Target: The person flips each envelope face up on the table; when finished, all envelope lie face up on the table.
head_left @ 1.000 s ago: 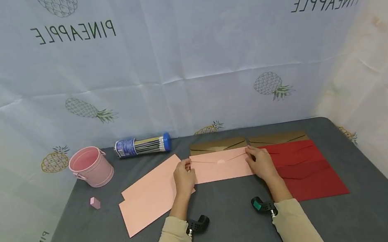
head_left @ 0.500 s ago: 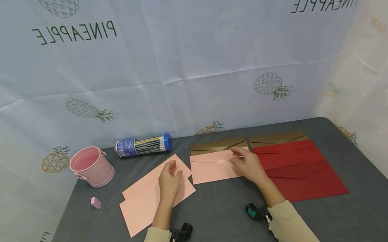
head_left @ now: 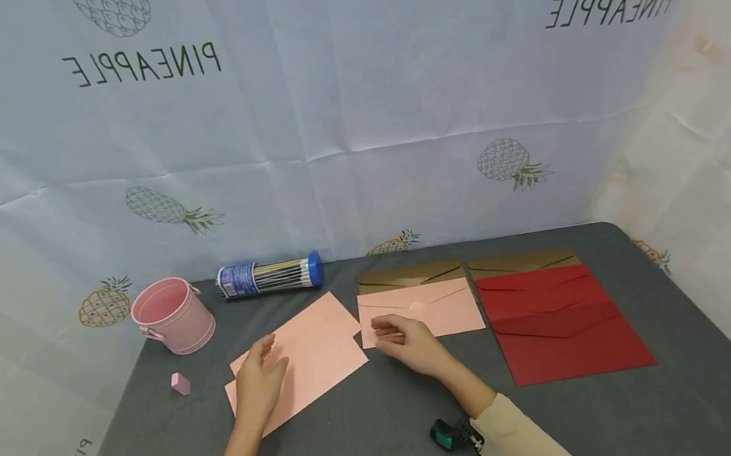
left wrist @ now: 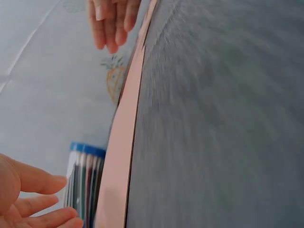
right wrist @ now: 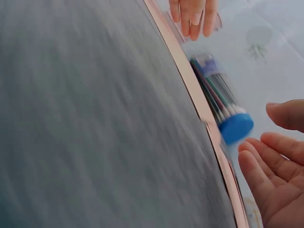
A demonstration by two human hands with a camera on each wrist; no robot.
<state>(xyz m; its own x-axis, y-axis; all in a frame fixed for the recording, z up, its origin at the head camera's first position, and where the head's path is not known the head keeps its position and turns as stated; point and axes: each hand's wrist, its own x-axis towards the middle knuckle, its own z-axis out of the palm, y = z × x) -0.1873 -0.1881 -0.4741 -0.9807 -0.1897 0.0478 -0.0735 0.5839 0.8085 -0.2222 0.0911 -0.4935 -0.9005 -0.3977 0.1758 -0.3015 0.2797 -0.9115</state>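
Observation:
My left hand (head_left: 259, 382) is above the left part of two overlapping pink envelopes (head_left: 316, 350) that lie slanted on the table, plain side up. Its fingers are relaxed with nothing between them, as the left wrist view shows too. Over the lower left of a single pink envelope (head_left: 449, 310), flap side up, is my right hand (head_left: 413, 343), loosely bent and holding nothing. That envelope lies straight, in front of a gold envelope (head_left: 408, 275). In the right wrist view the right fingers (right wrist: 278, 166) and thumb stand apart.
Overlapping red envelopes (head_left: 567, 340) lie on the right, with another gold envelope (head_left: 523, 262) behind them. A clear tube of pencils (head_left: 269, 275) with a blue cap lies at the back. On the left are a pink bucket (head_left: 185, 326) and a small pink block (head_left: 180, 382). A curtain hangs behind.
Both hands have let go of the straight pink envelope and moved left. The left hand has come over the slanted envelopes; the right has crossed to the straight envelope's left end. The envelopes stay put.

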